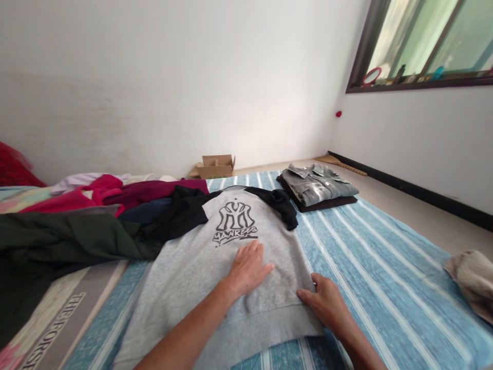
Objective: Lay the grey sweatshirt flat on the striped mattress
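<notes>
Where the blue-and-white striped cotton sheet (385, 267) runs toward the lower corners, its edges are cut off by the frame, and its left part is covered by a printed grey mat with lettering (57, 318) whose words are only partly readable. Most of the sheet's middle is taken by a grey fleece sweatshirt with black sleeves and a black Yankees logo (185, 277), lying flat with its chest print up and its hem toward the person. Its left sleeve disappears under a heap of dark green, black, navy and maroon clothes (77, 226), so where that sleeve ends cannot be made out; the right sleeve is bunched at the shoulder. Beyond it, near the far right edge of the sheet, sits a folded grey denim shirt on a dark folded garment (318, 186). A beige cloth (473, 280) is cut off at the right border, and a small open cardboard box (215, 167) stands on the floor by the wall.

The left hand (248, 267) lies palm down, fingers spread fairly wide and flat, pressing the sweatshirt just below the logo. The right hand (327, 303) rests at the garment's right side seam near the hem, fingers loosely extended, fingertips touching the fabric edge; neither hand grasps anything.
</notes>
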`<state>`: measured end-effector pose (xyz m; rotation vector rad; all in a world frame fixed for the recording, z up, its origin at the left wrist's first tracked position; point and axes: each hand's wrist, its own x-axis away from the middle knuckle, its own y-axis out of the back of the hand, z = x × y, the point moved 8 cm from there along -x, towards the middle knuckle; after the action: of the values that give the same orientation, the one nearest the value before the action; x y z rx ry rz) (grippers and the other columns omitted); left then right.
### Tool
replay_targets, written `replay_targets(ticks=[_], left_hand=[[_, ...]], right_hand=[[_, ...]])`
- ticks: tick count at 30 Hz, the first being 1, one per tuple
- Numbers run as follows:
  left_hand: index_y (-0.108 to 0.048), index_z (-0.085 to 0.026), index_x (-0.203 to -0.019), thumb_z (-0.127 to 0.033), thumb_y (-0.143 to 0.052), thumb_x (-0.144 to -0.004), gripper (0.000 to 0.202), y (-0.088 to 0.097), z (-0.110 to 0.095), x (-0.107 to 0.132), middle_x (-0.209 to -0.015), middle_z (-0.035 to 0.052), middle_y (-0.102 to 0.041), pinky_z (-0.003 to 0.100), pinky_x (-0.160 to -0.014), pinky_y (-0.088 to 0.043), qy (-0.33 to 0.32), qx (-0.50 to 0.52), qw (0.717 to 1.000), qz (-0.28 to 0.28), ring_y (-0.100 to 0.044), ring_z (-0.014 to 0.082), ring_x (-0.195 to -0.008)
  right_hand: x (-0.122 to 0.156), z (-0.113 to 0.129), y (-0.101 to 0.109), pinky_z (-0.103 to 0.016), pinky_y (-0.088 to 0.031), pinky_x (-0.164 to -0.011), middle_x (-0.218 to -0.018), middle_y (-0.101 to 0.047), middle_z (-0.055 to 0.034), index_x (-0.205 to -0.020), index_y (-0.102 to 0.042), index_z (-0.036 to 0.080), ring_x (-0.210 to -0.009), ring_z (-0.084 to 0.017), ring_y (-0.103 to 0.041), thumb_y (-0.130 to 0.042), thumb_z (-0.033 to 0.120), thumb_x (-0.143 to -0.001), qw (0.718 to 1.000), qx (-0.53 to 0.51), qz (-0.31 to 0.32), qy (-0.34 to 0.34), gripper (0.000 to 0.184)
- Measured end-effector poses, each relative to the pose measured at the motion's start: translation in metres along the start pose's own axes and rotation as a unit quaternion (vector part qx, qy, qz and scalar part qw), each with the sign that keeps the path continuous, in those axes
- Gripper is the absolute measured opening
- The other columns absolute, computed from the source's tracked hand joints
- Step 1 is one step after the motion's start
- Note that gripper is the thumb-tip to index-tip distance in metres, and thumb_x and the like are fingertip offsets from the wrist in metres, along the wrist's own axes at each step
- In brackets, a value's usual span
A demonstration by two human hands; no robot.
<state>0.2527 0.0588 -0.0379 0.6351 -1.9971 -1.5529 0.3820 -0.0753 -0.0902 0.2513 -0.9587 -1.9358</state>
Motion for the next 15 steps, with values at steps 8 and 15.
replay_targets(ticks=[8, 15], left_hand=[[-0.06, -0.02, -0.084, -0.035, -0.071, -0.064, 0.027, 0.035, 0.03, -0.095, -0.106, 0.0115, -0.066, 0.037, -0.098, -0.038, 0.099, 0.363, 0.917, -0.132, -0.053, 0.0322, -0.114], [-0.057, -0.014, -0.094, -0.04, -0.069, -0.069, 0.037, 0.028, 0.026, -0.169, -0.106, 0.0174, -0.064, 0.039, -0.066, -0.052, 0.233, 0.58, 0.769, -0.135, -0.062, 0.0326, -0.094]], right_hand=[[0.003, 0.001, -0.004, -0.026, -0.03, -0.054, -0.063, -0.057, -0.0012, -0.068, -0.05, 0.019, -0.061, -0.017, -0.054, -0.052, 0.033, -0.074, 1.0, 0.015, 0.007, 0.004, 0.015], [0.004, 0.0, -0.013, -0.027, -0.038, -0.061, -0.072, -0.065, -0.0066, -0.083, -0.057, 0.016, -0.071, -0.022, -0.06, -0.055, 0.029, -0.073, 0.999, 0.046, 0.028, -0.009, 0.016]])
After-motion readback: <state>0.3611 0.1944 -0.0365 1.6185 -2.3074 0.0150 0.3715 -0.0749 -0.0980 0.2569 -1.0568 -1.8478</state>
